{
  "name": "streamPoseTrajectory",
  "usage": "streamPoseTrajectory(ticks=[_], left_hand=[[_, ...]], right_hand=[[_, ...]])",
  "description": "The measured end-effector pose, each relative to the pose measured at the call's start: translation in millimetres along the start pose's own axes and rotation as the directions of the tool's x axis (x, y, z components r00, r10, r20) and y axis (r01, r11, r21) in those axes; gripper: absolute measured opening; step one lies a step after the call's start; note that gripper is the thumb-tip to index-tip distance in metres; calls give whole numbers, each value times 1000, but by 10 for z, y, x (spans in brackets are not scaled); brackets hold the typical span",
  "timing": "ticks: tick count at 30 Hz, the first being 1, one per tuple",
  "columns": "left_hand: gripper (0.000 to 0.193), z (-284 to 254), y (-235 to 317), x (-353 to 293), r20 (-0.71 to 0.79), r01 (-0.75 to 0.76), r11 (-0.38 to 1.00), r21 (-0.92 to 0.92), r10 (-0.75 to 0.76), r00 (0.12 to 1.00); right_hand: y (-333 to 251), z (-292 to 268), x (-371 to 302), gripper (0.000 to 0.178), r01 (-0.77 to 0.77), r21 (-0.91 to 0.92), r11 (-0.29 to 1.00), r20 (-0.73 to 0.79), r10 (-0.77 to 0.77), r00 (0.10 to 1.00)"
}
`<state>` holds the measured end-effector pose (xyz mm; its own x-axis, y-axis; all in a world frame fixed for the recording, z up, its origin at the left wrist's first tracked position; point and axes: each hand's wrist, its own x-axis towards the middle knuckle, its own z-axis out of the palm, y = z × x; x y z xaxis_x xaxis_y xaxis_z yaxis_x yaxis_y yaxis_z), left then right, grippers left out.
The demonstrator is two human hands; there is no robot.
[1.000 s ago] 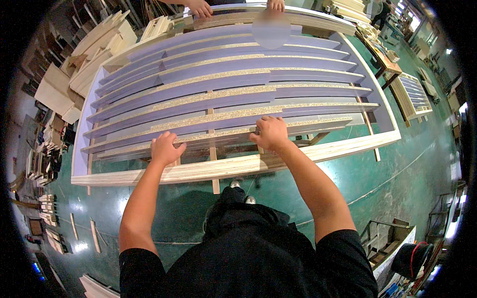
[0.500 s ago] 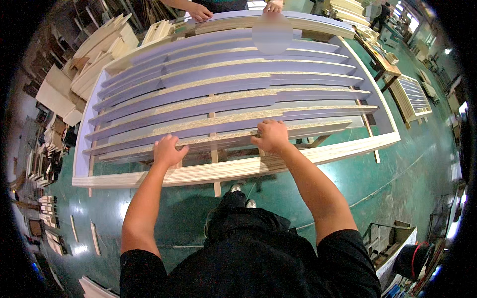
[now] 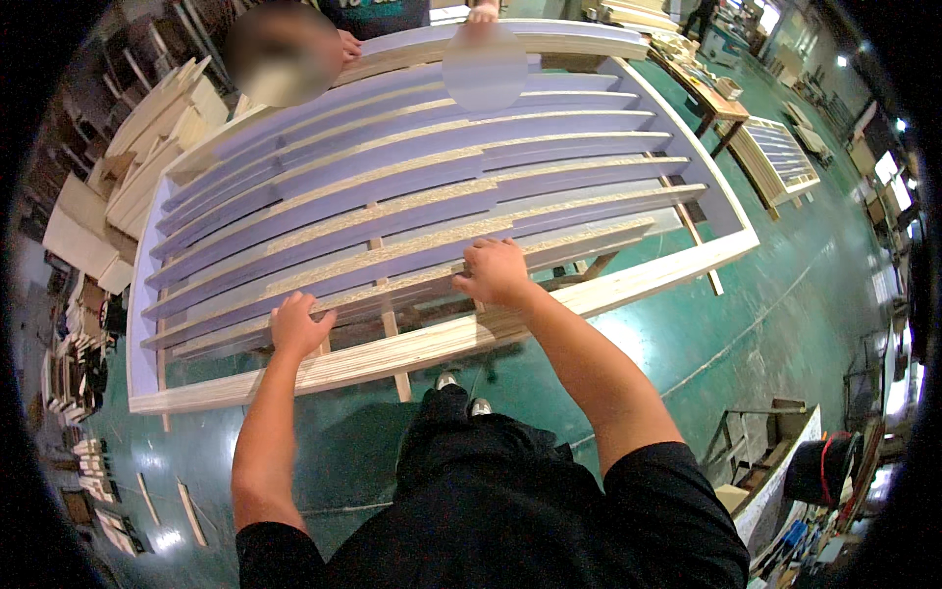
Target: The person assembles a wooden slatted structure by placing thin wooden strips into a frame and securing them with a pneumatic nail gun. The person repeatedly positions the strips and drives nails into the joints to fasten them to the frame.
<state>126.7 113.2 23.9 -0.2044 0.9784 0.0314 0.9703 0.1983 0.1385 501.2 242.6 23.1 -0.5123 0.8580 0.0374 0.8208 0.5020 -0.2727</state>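
Note:
A large wooden frame (image 3: 432, 341) with pale, layered edges lies before me, slanting up to the right. Several long slats with chipboard-like top edges and lilac faces run lengthwise inside it. The nearest slat (image 3: 589, 239) stands on edge just behind the front rail, apart from that rail. My left hand (image 3: 299, 324) is closed over its top edge, left of the middle. Further right, my right hand (image 3: 495, 270) grips the same slat with its fingers curled over. The fingertips of both hands are partly hidden behind the slat.
Across the frame stands a co-worker in dark clothes, one hand (image 3: 483, 13) at the far board (image 3: 579, 44). Light boards (image 3: 88, 231) are stacked at left. A wooden table (image 3: 721, 106) and another slatted frame (image 3: 780, 157) stand at right. Crosswise battens (image 3: 395, 344) pass under the frame.
My view has turned, so the frame sits further left and more tilted. Both hands keep their hold on the nearest slat. The co-worker's head has come into view at top left.

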Motion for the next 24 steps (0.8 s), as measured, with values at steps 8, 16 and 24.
streamPoseTrajectory(ticks=[8, 16, 24], left_hand=[[44, 19, -6, -14, -13, -8, 1000, -10, 8, 1000], [48, 43, -55, 4, -17, -25, 1000, -12, 25, 1000], [45, 24, -93, -42, -74, -39, 999, 34, 41, 996]], right_hand=[[-36, -40, -40, 46, 1, -29, 1000, -24, -2, 1000], [-43, -76, -21, 45, -17, 23, 1000, -1, 17, 1000], [-76, -33, 18, 45, 20, -2, 1000, -32, -20, 999]])
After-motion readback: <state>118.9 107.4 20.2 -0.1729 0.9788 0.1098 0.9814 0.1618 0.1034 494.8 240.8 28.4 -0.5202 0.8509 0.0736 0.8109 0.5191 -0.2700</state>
